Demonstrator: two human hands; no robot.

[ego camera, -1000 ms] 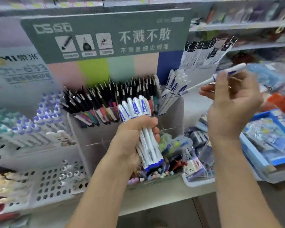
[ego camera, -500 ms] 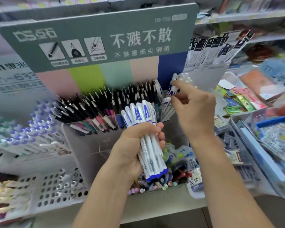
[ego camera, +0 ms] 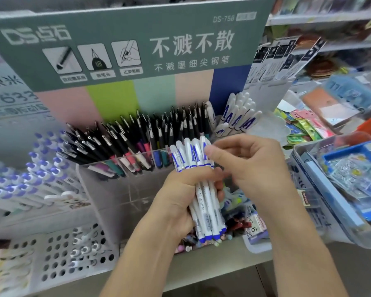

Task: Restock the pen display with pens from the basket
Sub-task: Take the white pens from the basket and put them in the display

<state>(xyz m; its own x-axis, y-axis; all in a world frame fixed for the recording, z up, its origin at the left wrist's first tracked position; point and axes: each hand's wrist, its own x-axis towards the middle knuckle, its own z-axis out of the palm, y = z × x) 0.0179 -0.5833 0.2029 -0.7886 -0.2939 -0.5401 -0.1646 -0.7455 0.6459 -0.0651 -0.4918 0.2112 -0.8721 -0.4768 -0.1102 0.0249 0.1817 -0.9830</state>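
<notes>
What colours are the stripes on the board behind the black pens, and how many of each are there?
pink stripe: 1
lime green stripe: 1
mint stripe: 1
peach stripe: 1
dark blue stripe: 1
Total: 5

My left hand (ego camera: 180, 200) is covering the middle of the white pens (ego camera: 204, 202) I'm gripping, so only their caps and blue ends are showing. My right hand (ego camera: 246, 166) is blurring at the fingertips (ego camera: 210, 151), and I can't tell whether they are pinching a cap. The pen display (ego camera: 137, 196) is hiding its pens' lower halves behind its frosted front. The basket (ego camera: 330, 219) is running off the right edge.
</notes>
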